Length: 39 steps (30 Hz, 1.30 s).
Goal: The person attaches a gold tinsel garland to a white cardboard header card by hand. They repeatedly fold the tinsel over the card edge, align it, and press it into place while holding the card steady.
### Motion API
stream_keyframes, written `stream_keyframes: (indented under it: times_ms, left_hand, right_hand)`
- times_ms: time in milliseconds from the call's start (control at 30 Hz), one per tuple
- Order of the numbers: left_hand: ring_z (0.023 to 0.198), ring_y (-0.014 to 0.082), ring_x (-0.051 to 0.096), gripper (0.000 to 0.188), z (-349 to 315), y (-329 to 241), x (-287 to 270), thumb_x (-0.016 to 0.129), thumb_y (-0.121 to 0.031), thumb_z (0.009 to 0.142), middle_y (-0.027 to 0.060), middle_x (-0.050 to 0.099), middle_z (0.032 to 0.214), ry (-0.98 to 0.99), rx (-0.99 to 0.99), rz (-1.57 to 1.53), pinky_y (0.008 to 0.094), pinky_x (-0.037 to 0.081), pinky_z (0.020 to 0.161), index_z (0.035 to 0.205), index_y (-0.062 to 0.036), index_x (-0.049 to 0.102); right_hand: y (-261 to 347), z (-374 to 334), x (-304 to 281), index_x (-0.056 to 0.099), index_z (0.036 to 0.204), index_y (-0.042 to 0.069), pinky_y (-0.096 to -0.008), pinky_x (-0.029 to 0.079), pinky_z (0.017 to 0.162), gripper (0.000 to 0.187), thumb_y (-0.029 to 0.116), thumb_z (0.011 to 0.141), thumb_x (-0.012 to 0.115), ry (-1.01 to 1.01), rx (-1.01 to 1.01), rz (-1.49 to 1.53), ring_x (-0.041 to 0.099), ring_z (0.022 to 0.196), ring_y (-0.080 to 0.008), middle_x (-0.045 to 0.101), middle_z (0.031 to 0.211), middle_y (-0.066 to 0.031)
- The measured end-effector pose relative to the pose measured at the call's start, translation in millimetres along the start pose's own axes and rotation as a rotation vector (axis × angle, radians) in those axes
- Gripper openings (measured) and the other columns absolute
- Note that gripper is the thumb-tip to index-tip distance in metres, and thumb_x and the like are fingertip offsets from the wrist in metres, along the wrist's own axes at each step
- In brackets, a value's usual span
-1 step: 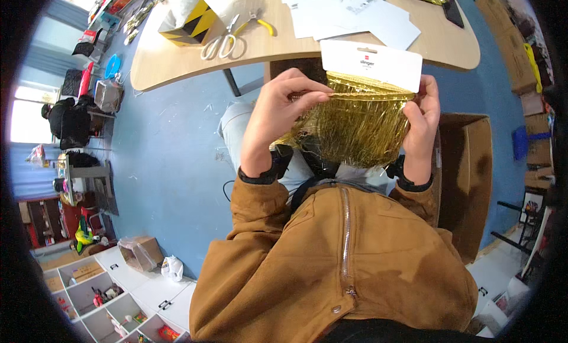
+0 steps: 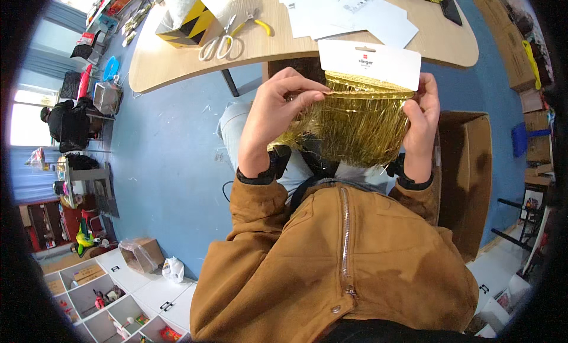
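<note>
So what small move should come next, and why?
Perhaps a gentle leftward tug with the left hand: it pinches the top band of the gold fringe, which runs across to the right hand, gripping the fringe by the right end of the white card. Pulling might tauten the band.

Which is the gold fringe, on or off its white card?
At least partly on: gold fringe meets the lower edge of the white card.
</note>
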State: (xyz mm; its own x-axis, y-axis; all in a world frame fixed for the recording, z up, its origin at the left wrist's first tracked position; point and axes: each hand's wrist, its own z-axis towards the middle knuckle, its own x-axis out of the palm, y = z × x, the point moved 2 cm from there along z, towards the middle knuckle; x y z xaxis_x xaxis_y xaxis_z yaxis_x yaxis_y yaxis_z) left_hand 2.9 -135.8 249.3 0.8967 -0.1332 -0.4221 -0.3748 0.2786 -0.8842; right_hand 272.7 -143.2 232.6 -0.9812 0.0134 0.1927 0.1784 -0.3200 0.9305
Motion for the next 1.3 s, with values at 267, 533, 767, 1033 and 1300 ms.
stream_keyframes:
  times_ms: [267, 533, 767, 1033, 1300]
  left_hand:
    - [0.083, 0.0109, 0.057, 0.013, 2, 12, 8, 0.078, -0.007, 0.090, 0.0013, 0.064, 0.088, -0.094, -0.028, -0.013, 0.0264, 0.047, 0.076, 0.103, -0.0026, 0.077]
    - [0.090, 0.0057, 0.061, 0.013, 1, 23, 8, 0.080, -0.008, 0.092, 0.0045, 0.072, 0.105, -0.064, -0.229, -0.400, 0.0241, 0.050, 0.077, 0.094, -0.0007, 0.070]
    - [0.089, 0.0069, 0.062, 0.011, 4, 28, 22, 0.078, -0.005, 0.092, 0.0061, 0.074, 0.105, -0.029, -0.164, -0.656, 0.0229, 0.051, 0.080, 0.092, -0.0026, 0.067]
    - [0.085, 0.0062, 0.063, 0.012, 6, 36, 34, 0.077, -0.006, 0.093, 0.0063, 0.074, 0.102, -0.129, -0.205, -0.724, 0.0215, 0.051, 0.079, 0.091, -0.0041, 0.065]
    - [0.086, 0.0063, 0.064, 0.012, 5, 20, 34, 0.077, -0.004, 0.093, 0.0082, 0.074, 0.103, -0.230, -0.204, -0.704, 0.0223, 0.052, 0.079, 0.092, -0.0021, 0.065]
  right_hand:
    - [-2, 2, -14, 0.054, 0.117, 0.003, -0.0285, 0.050, 0.089, 0.033, 0.007, 0.084, 0.059, 0.007, 0.065, 0.155, 0.058, 0.095, -0.0115, 0.058, 0.107, -0.0049]
    - [-11, 0, -26, 0.051, 0.132, 0.002, -0.0316, 0.054, 0.096, 0.057, 0.023, 0.083, 0.072, -0.042, 0.151, 0.323, 0.062, 0.106, -0.0160, 0.059, 0.117, -0.0062]
    - [-27, 2, -29, 0.049, 0.142, 0.000, -0.0349, 0.059, 0.094, 0.063, 0.022, 0.086, 0.068, -0.025, 0.266, 0.467, 0.067, 0.110, -0.0202, 0.063, 0.125, -0.0123]
    - [-36, 7, -34, 0.048, 0.134, 0.000, -0.0375, 0.053, 0.100, 0.051, 0.017, 0.088, 0.057, -0.018, 0.313, 0.461, 0.061, 0.111, -0.0200, 0.057, 0.121, -0.0114]
    - [9, 10, -15, 0.052, 0.128, 0.002, -0.0347, 0.051, 0.094, 0.042, 0.014, 0.093, 0.072, -0.191, -0.563, -0.571, 0.059, 0.106, -0.0210, 0.059, 0.123, -0.0120]
